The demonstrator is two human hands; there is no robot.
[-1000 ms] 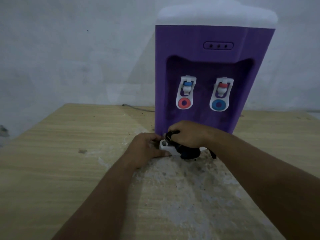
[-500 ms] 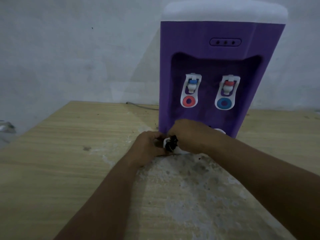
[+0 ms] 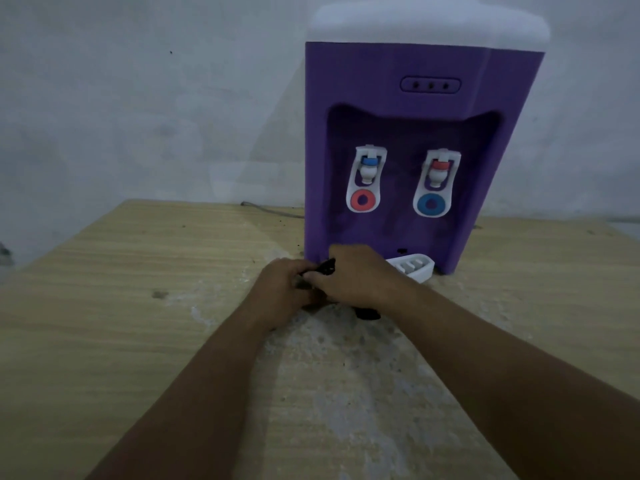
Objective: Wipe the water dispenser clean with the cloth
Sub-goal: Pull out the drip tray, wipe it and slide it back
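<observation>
The left hand (image 3: 284, 289) and right hand (image 3: 356, 275) both clutch the dark cloth (image 3: 367, 313) between them, the dispenser (image 3: 415, 98) just beyond. A careless swipe could knock away the tray (image 3: 412, 268) beside the right hand.

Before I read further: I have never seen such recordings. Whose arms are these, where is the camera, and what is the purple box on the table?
There is no machine here: a person works with bare hands. The camera sits on that person's head, looking forward and down, so both arms enter from the bottom edge. The purple box is a water dispenser with two taps, standing on a wooden table near a wall. At its foot sits a small white drip tray. The left hand and the right hand meet in front of the dispenser, and both grip a black cloth bunched between them. A thin cable lies on the table behind.
</observation>
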